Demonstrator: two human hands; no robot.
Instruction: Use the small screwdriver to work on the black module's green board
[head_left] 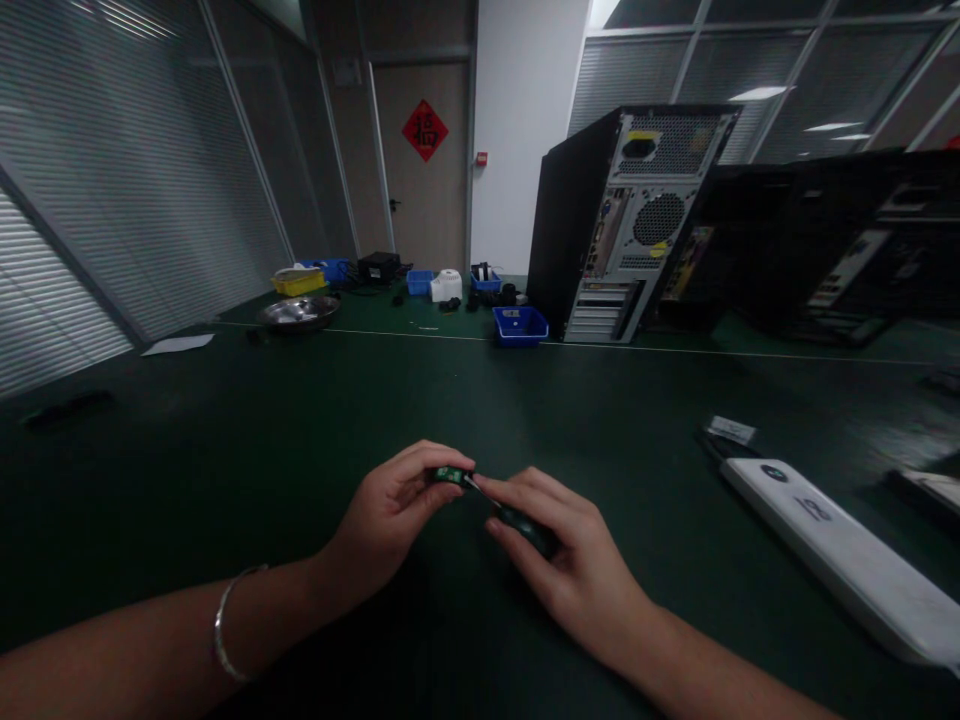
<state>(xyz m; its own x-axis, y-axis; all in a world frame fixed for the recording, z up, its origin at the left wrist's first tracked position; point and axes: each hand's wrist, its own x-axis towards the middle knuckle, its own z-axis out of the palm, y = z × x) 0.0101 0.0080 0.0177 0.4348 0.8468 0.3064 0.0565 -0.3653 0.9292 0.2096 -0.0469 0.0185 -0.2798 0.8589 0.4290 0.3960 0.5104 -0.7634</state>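
Just above the dark green worktop, the left hand pinches a small green part while the right hand grips a dark-handled screwdriver, tip at the part. Keeping the tip square and the pinch firm should prevent slipping. Farther off stand a blue bin and a computer tower.

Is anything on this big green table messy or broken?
Nothing looks spilled or broken. The left hand pinches a small green part and the right hand holds a dark tool to it. One oddity: the computer tower stands with its back panel facing this way.
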